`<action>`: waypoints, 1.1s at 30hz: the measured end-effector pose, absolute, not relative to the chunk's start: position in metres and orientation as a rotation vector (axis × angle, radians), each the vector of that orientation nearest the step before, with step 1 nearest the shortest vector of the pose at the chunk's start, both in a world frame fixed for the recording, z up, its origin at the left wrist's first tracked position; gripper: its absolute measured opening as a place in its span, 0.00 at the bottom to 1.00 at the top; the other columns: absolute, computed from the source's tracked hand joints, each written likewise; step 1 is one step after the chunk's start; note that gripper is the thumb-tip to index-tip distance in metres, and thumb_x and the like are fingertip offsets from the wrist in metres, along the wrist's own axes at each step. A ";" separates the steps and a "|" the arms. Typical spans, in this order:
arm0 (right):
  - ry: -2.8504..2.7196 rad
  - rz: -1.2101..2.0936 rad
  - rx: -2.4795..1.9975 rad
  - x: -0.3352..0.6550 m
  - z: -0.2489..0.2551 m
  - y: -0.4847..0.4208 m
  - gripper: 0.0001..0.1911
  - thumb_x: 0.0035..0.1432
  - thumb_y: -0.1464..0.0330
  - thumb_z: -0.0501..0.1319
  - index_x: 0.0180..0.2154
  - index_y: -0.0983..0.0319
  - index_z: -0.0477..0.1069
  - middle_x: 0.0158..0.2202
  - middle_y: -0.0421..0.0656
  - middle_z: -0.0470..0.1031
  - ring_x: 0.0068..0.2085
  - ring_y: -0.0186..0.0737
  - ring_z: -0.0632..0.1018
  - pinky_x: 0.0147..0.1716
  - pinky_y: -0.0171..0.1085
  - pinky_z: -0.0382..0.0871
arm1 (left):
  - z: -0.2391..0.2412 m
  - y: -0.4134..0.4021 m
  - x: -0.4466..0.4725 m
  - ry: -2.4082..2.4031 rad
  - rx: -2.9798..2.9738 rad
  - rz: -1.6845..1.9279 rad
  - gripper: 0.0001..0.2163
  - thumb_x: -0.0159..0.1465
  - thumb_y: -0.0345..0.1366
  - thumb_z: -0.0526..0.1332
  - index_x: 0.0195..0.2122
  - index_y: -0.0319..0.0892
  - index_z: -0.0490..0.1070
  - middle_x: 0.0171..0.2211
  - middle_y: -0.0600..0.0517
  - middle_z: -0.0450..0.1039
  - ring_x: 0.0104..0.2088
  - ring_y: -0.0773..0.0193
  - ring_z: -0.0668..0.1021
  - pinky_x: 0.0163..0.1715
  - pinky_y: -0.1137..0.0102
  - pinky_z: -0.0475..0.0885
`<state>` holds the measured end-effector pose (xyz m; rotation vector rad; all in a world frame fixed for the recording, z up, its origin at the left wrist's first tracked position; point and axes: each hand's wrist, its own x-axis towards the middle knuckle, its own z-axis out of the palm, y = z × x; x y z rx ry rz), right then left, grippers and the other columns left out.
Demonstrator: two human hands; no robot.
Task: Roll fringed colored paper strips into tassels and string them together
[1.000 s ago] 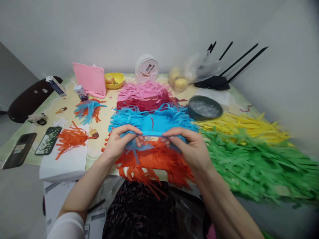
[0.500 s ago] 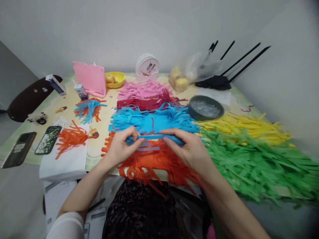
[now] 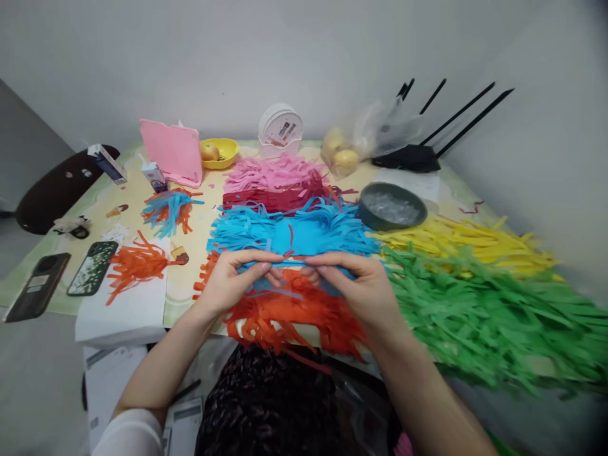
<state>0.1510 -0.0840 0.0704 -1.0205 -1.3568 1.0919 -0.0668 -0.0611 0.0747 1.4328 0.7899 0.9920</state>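
Between my two hands stretches a rolled strip of blue fringed tissue paper (image 3: pixel 295 263). My left hand (image 3: pixel 240 272) pinches its left part between thumb and fingers, and my right hand (image 3: pixel 354 278) grips the right part the same way. Some blue fringe hangs below the fingers. Orange fringed paper (image 3: pixel 285 310) lies under my hands at the table's front edge. Just beyond them is a pile of blue fringed paper (image 3: pixel 304 231) with a small red strip on it. Dark red fringed paper (image 3: pixel 266 199) and pink fringed paper (image 3: pixel 275 172) lie farther back.
Green (image 3: pixel 489 310) and yellow fringed paper (image 3: pixel 475 244) spread at right beside a dark bowl (image 3: pixel 393 206). At left lie an orange tassel (image 3: pixel 137 266), a blue-and-orange tassel (image 3: pixel 171 209) and two phones (image 3: pixel 88 269). Behind stand a pink tablet case (image 3: pixel 173 152) and a yellow bowl (image 3: pixel 228 154).
My hands have come closer together along the blue strip. My fingers have straightened toward its middle, and more blue fringe hangs beneath them.
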 end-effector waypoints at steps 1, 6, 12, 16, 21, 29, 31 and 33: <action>-1.341 1.107 -1.005 0.152 0.068 -0.082 0.05 0.56 0.69 0.66 0.33 0.57 0.82 0.28 0.41 0.83 0.28 0.38 0.82 0.30 0.35 0.79 | 0.073 -0.061 -0.067 0.779 1.435 0.991 0.07 0.65 0.35 0.63 0.39 0.41 0.81 0.29 0.50 0.81 0.30 0.62 0.83 0.37 0.69 0.78; -1.283 1.167 -0.951 0.155 0.059 -0.078 0.04 0.54 0.70 0.67 0.29 0.58 0.81 0.26 0.41 0.82 0.26 0.37 0.81 0.28 0.34 0.78 | 0.068 -0.059 -0.069 0.756 1.532 1.035 0.08 0.64 0.29 0.62 0.36 0.42 0.83 0.30 0.49 0.82 0.32 0.64 0.82 0.37 0.71 0.76; -1.623 0.819 -0.940 0.157 0.068 -0.083 0.12 0.54 0.77 0.60 0.30 0.58 0.81 0.27 0.40 0.82 0.30 0.37 0.82 0.32 0.34 0.78 | 0.086 -0.056 -0.085 0.698 1.954 0.872 0.09 0.64 0.28 0.59 0.36 0.42 0.81 0.46 0.46 0.81 0.49 0.57 0.80 0.53 0.64 0.71; -1.913 0.574 -0.785 0.155 0.079 -0.087 0.16 0.55 0.79 0.57 0.33 0.57 0.81 0.31 0.40 0.83 0.34 0.38 0.83 0.39 0.36 0.78 | 0.099 -0.050 -0.082 0.762 2.144 0.787 0.09 0.66 0.34 0.61 0.45 0.46 0.78 0.50 0.47 0.80 0.57 0.55 0.76 0.64 0.56 0.60; -2.062 0.574 -0.827 0.158 0.085 -0.090 0.15 0.57 0.76 0.58 0.41 0.57 0.80 0.39 0.43 0.84 0.42 0.41 0.83 0.47 0.40 0.77 | 0.094 -0.046 -0.074 0.772 2.415 0.617 0.08 0.68 0.35 0.59 0.37 0.44 0.78 0.33 0.50 0.81 0.37 0.62 0.80 0.60 0.54 0.65; -1.748 1.492 -1.020 0.150 0.070 -0.070 0.17 0.59 0.54 0.63 0.36 0.61 0.79 0.35 0.46 0.84 0.38 0.42 0.82 0.40 0.39 0.76 | 0.073 -0.048 -0.082 0.710 2.827 0.926 0.10 0.68 0.30 0.58 0.41 0.49 0.77 0.40 0.51 0.82 0.45 0.61 0.80 0.64 0.47 0.56; -1.609 1.653 -0.961 0.141 0.063 -0.070 0.19 0.55 0.52 0.66 0.31 0.62 0.77 0.27 0.43 0.81 0.29 0.37 0.79 0.32 0.35 0.73 | 0.067 -0.048 -0.086 0.685 2.823 0.982 0.10 0.67 0.30 0.59 0.43 0.50 0.77 0.43 0.51 0.82 0.46 0.60 0.80 0.63 0.47 0.57; -1.441 1.682 -0.972 0.132 0.058 -0.073 0.19 0.52 0.52 0.69 0.30 0.62 0.75 0.23 0.40 0.78 0.25 0.33 0.76 0.28 0.33 0.70 | 0.060 -0.046 -0.087 0.718 2.753 1.075 0.10 0.67 0.30 0.60 0.44 0.51 0.77 0.44 0.52 0.82 0.47 0.59 0.81 0.64 0.47 0.57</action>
